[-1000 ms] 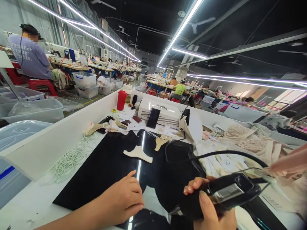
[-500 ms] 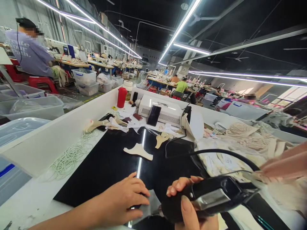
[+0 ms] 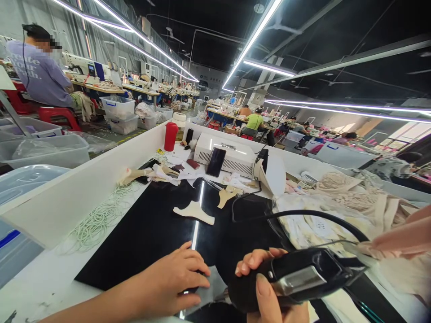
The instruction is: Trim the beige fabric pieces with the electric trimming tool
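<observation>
My right hand (image 3: 269, 287) is wrapped round a black corded hand tool (image 3: 303, 273) with a metal plate on its side. Its narrow metal tip, at the left end, meets a thin pale sheet (image 3: 213, 283) on the black board (image 3: 141, 242). To the left, my left hand (image 3: 182, 280) lies with fingers stretched and somewhat bent over the sheet's edge. The palm side and what lies under it are hidden. Farther up the board rests a cream curved fabric piece (image 3: 194, 211), apart from both hands. A similar cut piece (image 3: 226, 195) sits near the board's back edge.
A black cable (image 3: 313, 213) arcs over the right side. Bagged cream pieces (image 3: 303, 224) lie there. Pale green cord (image 3: 97, 220) is heaped at left. Behind stand a white vented box (image 3: 229, 154), a phone (image 3: 216, 162) and a red cup (image 3: 171, 137). Low white walls (image 3: 84, 179) border the table.
The black tool and my right hand have shifted very slightly to the right. My left hand and the fabric pieces stay where they were.
</observation>
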### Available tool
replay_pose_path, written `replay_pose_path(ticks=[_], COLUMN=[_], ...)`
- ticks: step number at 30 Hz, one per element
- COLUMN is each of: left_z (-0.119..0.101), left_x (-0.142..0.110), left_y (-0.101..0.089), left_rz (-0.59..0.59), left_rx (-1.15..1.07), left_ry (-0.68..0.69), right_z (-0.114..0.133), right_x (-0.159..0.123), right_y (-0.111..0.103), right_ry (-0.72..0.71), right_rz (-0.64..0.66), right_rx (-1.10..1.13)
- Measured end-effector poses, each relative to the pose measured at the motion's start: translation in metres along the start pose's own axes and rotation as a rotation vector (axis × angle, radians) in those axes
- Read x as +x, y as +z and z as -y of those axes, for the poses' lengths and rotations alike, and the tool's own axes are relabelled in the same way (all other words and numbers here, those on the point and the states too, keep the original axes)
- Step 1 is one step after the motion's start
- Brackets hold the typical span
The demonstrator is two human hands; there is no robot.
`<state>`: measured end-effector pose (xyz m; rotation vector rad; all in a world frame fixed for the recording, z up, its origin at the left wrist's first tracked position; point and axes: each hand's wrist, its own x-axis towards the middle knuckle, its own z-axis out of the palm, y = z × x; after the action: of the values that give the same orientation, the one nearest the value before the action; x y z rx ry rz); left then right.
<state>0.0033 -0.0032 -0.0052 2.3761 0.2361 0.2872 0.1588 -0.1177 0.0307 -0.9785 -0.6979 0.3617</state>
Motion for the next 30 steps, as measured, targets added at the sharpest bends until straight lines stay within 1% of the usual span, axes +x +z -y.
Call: replay_pose_path(ticks=[5,9,14,20,22,25,30], left_z=[-0.004,-0.007,0.0,0.001,0.0,0.002,0.011], left_x=[0.002,0.002,-0.002,-0.002,-0.002,-0.001,0.0], left_y=[-0.005,-0.01,-0.008,-0.008,-0.009,-0.009,-0.006], left_rz=[0.062,0.113,0.106,0.124,0.114,0.135,0.13], left_rx=[0.035,0.004,-0.076,-0.059,-0.054,-0.039,-0.063], left_ry=[-0.013,-0.015,0.018,0.011,0.023,0.041,0.09], right_z=[0.0,0.002,0.004,0.005,0.004,0.003,0.005], right_x=[0.003,0.006,-0.002,-0.011,-0.011,-0.01,-0.014], right_y=[-0.003,-0.001,0.007,0.019,0.019,0.017,0.019], right_ry=[0.015,0.016,0.017,0.035,0.041,0.046,0.061], right_rz=[-0.006,-0.03,0.012,0.04,0.047,0.052,0.065], right_rx=[-0.042,-0.023,0.07,0.103,0.082,0.049,0.114])
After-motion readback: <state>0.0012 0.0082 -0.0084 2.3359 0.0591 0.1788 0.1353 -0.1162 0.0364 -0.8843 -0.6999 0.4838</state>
